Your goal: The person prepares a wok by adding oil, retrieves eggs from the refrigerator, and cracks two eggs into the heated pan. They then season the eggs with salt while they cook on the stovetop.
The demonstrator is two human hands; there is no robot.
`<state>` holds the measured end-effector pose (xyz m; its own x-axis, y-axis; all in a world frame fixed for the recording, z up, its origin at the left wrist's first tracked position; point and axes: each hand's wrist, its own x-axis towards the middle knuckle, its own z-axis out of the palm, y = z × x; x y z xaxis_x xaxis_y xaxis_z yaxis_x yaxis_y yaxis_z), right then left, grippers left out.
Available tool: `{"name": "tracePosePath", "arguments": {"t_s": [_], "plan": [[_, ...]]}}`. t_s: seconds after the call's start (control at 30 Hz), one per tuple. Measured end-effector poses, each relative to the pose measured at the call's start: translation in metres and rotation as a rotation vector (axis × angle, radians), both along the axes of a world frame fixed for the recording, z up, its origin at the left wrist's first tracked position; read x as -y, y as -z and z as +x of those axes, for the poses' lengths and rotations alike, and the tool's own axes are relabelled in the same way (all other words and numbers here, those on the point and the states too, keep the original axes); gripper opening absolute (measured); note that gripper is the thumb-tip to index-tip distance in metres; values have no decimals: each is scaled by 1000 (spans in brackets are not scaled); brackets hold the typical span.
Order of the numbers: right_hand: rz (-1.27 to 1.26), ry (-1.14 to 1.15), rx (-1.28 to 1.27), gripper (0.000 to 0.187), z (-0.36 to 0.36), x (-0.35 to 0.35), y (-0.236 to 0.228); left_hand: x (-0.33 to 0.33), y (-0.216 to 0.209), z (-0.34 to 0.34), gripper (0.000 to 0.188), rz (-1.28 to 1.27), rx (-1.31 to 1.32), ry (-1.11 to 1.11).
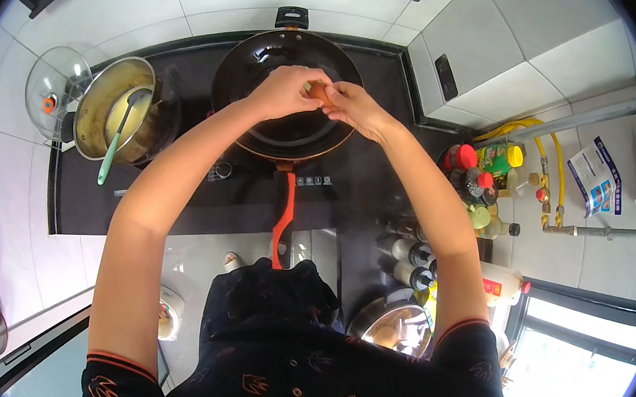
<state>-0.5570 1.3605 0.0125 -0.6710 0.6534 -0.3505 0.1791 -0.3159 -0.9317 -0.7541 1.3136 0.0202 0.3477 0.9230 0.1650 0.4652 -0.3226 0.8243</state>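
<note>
Over a black wok [287, 128] on the cooktop, both my hands meet around a brown egg [319, 94]. My left hand [287, 91] has its fingers closed on the egg from the left. From the other side, my right hand [359, 110] pinches it between thumb and fingers. Whether the shell is cracked cannot be made out. A red and black handle [284, 217] runs from the wok toward my body. The wok's dark inside shows glossy reflections.
Left of the wok stands a metal pot [87, 128] with a green-handled ladle [116, 138] in it. A glass lid [55, 75] leans behind. Several bottles and jars crowd the right counter, including one with a yellow cap [514, 156]. A steel bowl [395, 330] sits nearer me.
</note>
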Motion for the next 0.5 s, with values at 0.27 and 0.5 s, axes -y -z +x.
{"name": "tracePosePath", "arguments": {"t_s": [0.27,0.5], "plan": [[6,55,31,31,-7,-6,12,-2,16,9,30,202,-34,-119],[-26,44,21,30,-11,-6,21,-2,23,5,31,141,-53,-140]]}}
